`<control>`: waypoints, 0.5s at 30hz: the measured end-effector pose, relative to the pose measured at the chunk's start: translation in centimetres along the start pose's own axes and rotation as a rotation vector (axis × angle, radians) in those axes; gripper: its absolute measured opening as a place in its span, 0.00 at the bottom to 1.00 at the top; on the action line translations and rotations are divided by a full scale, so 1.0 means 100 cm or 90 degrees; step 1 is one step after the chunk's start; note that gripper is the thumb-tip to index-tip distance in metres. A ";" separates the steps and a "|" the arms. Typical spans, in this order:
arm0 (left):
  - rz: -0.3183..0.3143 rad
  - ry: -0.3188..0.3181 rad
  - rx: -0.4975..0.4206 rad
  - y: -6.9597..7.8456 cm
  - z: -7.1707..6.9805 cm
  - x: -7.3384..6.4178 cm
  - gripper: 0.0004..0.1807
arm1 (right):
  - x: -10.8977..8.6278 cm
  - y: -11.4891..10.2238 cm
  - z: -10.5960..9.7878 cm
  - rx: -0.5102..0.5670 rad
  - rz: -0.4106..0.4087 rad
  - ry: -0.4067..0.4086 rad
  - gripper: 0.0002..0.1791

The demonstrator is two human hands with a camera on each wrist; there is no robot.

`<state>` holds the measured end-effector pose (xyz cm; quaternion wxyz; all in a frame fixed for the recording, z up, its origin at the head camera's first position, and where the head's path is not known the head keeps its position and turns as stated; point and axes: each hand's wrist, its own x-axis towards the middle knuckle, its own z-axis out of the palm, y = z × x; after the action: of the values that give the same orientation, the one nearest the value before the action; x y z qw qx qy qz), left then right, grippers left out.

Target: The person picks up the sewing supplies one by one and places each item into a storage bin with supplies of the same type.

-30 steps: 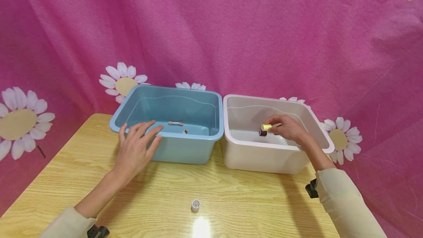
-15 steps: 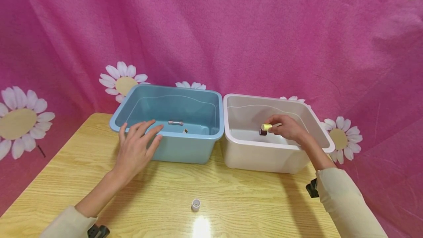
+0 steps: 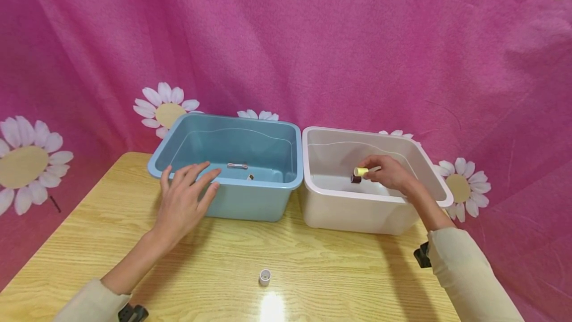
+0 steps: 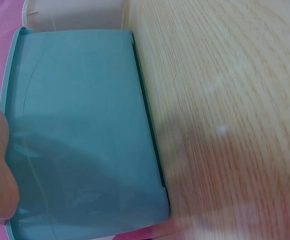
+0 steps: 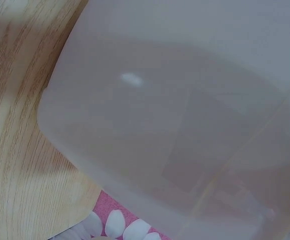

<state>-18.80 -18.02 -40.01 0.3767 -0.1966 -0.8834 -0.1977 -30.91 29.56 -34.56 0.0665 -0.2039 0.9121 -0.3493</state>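
In the head view my right hand (image 3: 386, 173) reaches inside the pale pinkish-grey bin (image 3: 348, 217). Its thumb and fingers pinch a small yellow spool of thread (image 3: 361, 171). Just below that, a dark brown spool (image 3: 355, 179) lies on the bin's floor. My left hand (image 3: 183, 202) is spread at the front rim of the blue bin (image 3: 250, 202), fingers extended and holding nothing. Inside the blue bin are a small pale bundle of thread (image 3: 237, 166) and a tiny brown-and-white piece (image 3: 250, 177). The wrist views show mostly the bins' outer walls.
Side by side, both bins stand at the back of the wooden table (image 3: 214, 272). A small white hollow cylinder (image 3: 265, 277) stands near the front. Behind everything hangs a magenta cloth (image 3: 268, 39) with daisies.
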 end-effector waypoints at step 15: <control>-0.002 0.003 0.003 -0.001 0.001 -0.001 0.22 | -0.001 0.001 0.002 -0.004 0.013 0.005 0.11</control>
<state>-18.84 -18.05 -40.11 0.3788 -0.1939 -0.8833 -0.1966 -30.82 29.52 -34.73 0.0659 -0.1938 0.9155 -0.3464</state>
